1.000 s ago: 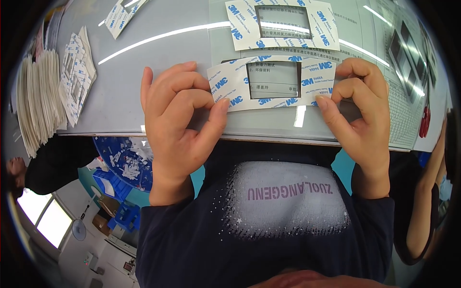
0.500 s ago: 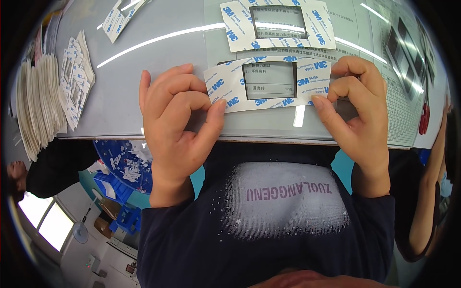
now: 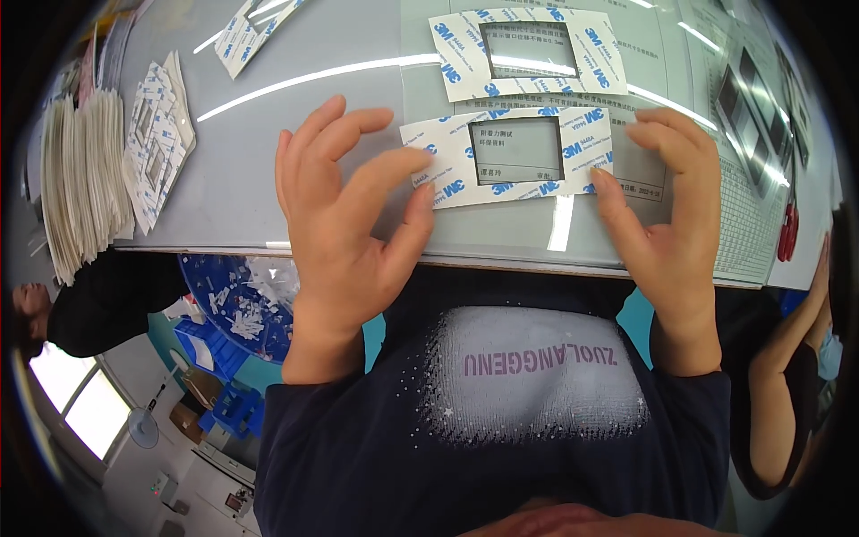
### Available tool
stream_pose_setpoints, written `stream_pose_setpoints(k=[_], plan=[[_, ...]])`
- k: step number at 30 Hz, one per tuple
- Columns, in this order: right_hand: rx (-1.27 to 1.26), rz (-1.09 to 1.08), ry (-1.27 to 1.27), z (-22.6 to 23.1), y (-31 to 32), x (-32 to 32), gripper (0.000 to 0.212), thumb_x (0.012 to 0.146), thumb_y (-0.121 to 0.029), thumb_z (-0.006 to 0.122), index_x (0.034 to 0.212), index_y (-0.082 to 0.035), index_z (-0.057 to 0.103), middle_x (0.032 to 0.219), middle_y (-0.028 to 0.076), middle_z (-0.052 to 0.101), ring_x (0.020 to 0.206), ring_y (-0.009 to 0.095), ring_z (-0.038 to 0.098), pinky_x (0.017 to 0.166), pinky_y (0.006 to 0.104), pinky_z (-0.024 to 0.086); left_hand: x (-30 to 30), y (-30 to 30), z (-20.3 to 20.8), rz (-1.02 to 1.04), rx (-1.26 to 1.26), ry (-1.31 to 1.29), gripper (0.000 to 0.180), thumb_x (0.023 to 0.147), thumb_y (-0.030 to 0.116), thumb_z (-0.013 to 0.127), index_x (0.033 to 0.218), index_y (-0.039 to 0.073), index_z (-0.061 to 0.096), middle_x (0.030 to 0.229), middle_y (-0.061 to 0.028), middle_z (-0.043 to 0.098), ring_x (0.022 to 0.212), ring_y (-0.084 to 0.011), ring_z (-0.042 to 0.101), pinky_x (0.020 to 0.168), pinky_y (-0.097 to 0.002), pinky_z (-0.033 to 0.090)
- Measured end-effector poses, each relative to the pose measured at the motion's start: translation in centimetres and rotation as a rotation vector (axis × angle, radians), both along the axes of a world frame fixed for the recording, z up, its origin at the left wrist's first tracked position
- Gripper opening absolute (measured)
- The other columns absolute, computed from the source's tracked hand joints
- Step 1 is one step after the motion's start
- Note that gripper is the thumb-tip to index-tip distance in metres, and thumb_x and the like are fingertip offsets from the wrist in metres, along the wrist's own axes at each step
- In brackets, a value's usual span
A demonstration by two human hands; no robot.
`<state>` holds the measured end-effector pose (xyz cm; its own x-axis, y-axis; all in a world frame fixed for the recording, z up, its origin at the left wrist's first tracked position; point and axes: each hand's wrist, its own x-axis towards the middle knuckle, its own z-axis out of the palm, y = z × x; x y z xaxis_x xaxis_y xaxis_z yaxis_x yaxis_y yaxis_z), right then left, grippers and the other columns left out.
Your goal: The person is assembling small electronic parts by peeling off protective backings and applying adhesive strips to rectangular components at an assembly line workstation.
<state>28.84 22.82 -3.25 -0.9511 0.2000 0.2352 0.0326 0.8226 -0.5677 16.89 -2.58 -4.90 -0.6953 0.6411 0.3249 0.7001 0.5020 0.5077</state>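
A white rectangular adhesive-backed frame (image 3: 447, 166) with blue print and a window cut in its middle lies on the glass-topped table, close to the front edge. My left hand (image 3: 344, 224) is at its left end, open, with thumb and index tips over the backing and the other fingers spread. At the opposite end, my right hand (image 3: 671, 197) has its thumb on the lower right corner; its fingers are raised apart from the piece. Just beyond lies a second, similar frame (image 3: 461, 67), level with the first.
Upright white sheets (image 3: 85, 188) stand packed at the left, beside a pile of printed frames (image 3: 161, 143). Another piece (image 3: 242, 45) lies far left. Dark window panels (image 3: 752, 116) and a red-handled tool (image 3: 788, 233) are at right. A blue scrap bin (image 3: 233, 300) sits below the table edge.
The fingers of both hands have spread away from the near frame, which now lies flatter. My left index finger has straightened over its left end. The whole view has shifted slightly.
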Motion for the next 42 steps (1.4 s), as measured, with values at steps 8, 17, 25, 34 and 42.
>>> stream_pose_setpoints(k=[8,17,25,34,42], plan=[[0.285,0.142,-0.078,0.3,-0.1,-0.6,0.050,0.088,-0.005,0.062,0.135,-0.020,0.069,0.157,0.016,0.047,0.146,0.040,0.040,0.118,0.0499,0.030,-0.2,0.2,1.4,-0.084,-0.315,0.107,0.048,0.089,0.015,0.061,0.134,0.028,0.071,0.160,-0.0179,0.041,0.151,-0.0435,0.027,0.121,-0.0591,0.013],[0.418,-0.056,-0.068,0.0,-0.6,0.8,0.044,0.094,-0.025,0.067,0.137,-0.020,0.068,0.156,0.018,0.047,0.147,0.041,0.038,0.119,0.0558,0.025,-0.1,-0.7,1.3,0.003,-0.361,0.106,0.047,0.095,0.040,0.066,0.140,0.028,0.065,0.160,-0.0235,0.037,0.150,-0.0463,0.027,0.118,-0.0648,0.012],[0.219,-0.073,0.017,0.3,-0.6,1.4,0.039,0.093,-0.026,0.071,0.131,-0.015,0.071,0.153,0.018,0.049,0.145,0.038,0.042,0.118,0.0518,0.029,0.1,-1.5,0.6,-0.003,-0.192,0.186,0.044,0.088,0.037,0.074,0.130,0.022,0.072,0.151,-0.0124,0.053,0.146,-0.0386,0.039,0.118,-0.0618,0.017],[0.217,0.070,0.081,-0.3,0.4,2.5,0.028,0.084,-0.016,0.078,0.111,-0.011,0.080,0.139,0.015,0.063,0.133,0.036,0.055,0.114,0.0498,0.036,0.1,-2.0,0.2,-0.015,-0.124,0.194,0.028,0.087,0.033,0.077,0.112,0.022,0.079,0.142,-0.0070,0.062,0.141,-0.0335,0.046,0.117,-0.0615,0.019],[0.178,0.154,0.141,0.1,0.8,2.7,0.025,0.084,-0.014,0.077,0.108,-0.008,0.078,0.138,0.016,0.063,0.131,0.035,0.056,0.112,0.0493,0.037,-4.5,-2.8,1.8,-0.083,-0.095,0.230,0.023,0.090,0.026,0.072,0.111,0.019,0.078,0.136,-0.0076,0.066,0.132,-0.0319,0.054,0.115,-0.0577,0.028]])
